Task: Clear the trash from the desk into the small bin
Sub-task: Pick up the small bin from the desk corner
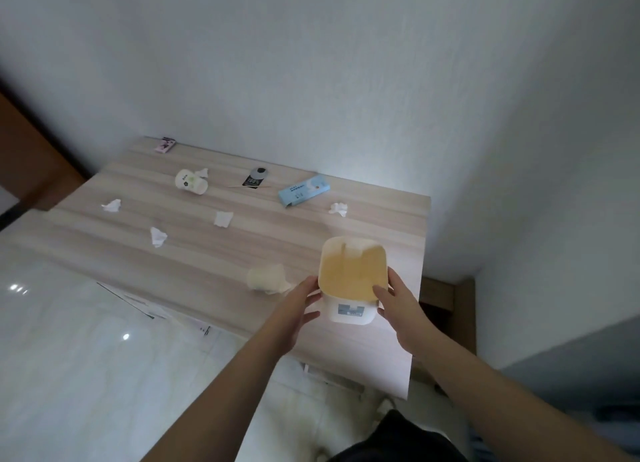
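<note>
White plastic small bin (351,285), yellowish inside, gripped by left hand (298,307) and right hand (401,309).
Best set upright, apparently beside the pale crumpled paper cup (266,278).

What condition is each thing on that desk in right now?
small bin: upright, held by both hands, looks empty
left hand: holds the bin's side
right hand: holds the bin's other side
paper cup: tipped over, tissue at its mouth
blue box: lying flat
tissues: crumpled, scattered
desk: littered
</note>
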`<state>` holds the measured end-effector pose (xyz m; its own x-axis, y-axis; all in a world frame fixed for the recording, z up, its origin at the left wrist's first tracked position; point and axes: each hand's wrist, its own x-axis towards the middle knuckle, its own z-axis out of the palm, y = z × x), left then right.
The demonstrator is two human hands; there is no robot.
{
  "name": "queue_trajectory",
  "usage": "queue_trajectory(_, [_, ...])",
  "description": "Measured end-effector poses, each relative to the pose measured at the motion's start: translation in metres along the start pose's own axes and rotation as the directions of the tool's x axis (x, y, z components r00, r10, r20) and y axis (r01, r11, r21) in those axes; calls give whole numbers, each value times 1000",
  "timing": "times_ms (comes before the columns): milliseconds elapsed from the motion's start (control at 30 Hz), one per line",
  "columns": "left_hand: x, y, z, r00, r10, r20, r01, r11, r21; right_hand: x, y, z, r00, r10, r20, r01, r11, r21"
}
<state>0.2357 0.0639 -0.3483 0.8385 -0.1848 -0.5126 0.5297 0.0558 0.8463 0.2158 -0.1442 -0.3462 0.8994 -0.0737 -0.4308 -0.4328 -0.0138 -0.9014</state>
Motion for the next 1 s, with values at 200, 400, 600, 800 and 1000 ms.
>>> queue_trajectory(200, [-8, 0, 20, 998, -13, 63, 8, 996, 92, 9, -3, -18, 994, 8, -113, -11, 1000, -29])
queue_trajectory(400, [4, 8, 29, 998, -37, 57, 22, 971, 240, 31, -13, -47, 994, -22, -110, 4, 986, -165])
queue_trajectory(600, [30, 39, 25, 986, 74, -147, -25, 952, 306, 41, -39, -71, 992, -50, 117, 79, 963, -258])
queue_trajectory(800, [42, 64, 24, 994, 79, -81, -18, 820, 573, 52, -54, -70, 940, -65, 335, 210, 883, -419])
queue_trajectory(1000, [19, 59, 14, 991, 50, -123, 32, 808, 589, 55, -63, -54, 910, -86, 406, 254, 889, -381])
